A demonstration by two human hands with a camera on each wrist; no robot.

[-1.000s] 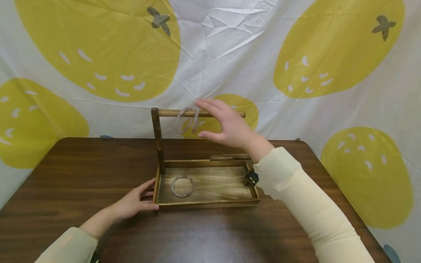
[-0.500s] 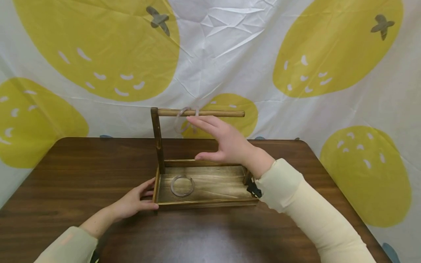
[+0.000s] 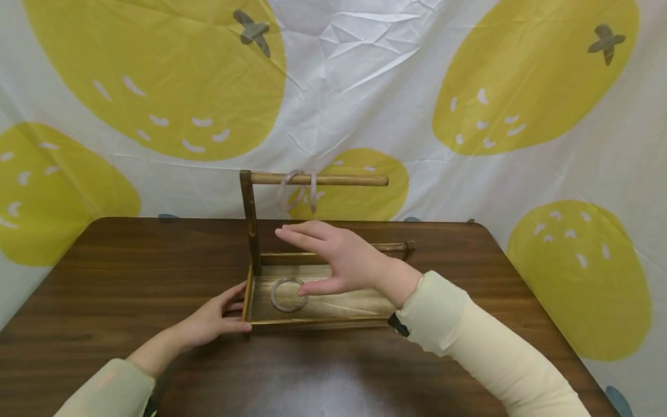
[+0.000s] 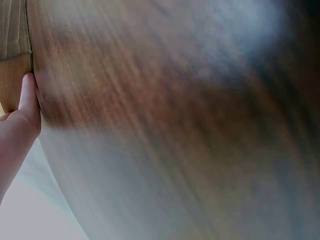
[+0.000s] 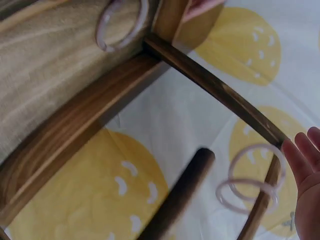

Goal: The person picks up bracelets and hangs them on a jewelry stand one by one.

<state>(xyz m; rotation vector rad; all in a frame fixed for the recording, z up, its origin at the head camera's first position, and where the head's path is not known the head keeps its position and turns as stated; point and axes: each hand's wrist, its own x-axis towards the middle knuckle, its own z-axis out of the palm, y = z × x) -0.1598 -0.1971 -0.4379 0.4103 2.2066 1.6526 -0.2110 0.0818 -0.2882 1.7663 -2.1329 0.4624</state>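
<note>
A wooden jewelry stand [image 3: 328, 321] has a shallow tray, a tall left post with an upper bar [image 3: 354, 180], and a lower bar [image 3: 391, 248] at right. Two pale translucent bangles [image 3: 314, 197] hang on the upper bar. Another bangle [image 3: 274, 301] lies flat at the tray's left side. My left hand [image 3: 205, 324] holds the tray's left end, its thumb [image 4: 29, 92] along the front wall. Over the tray hovers my right hand [image 3: 351, 260], holding nothing. Its fingers extend left, the thumb apart from them and overlapping the bangle's edge in the head view.
The stand sits on a dark brown wooden table [image 3: 156, 249]. A white cloth [image 3: 354, 104] with yellow fruit prints hangs behind the table. My right forearm's cream sleeve [image 3: 484, 324] crosses the table's right side.
My right hand has come down from beside the hanging bangles to just above the tray, its fingers staying spread. The left hand and the tray bangle have not moved.
</note>
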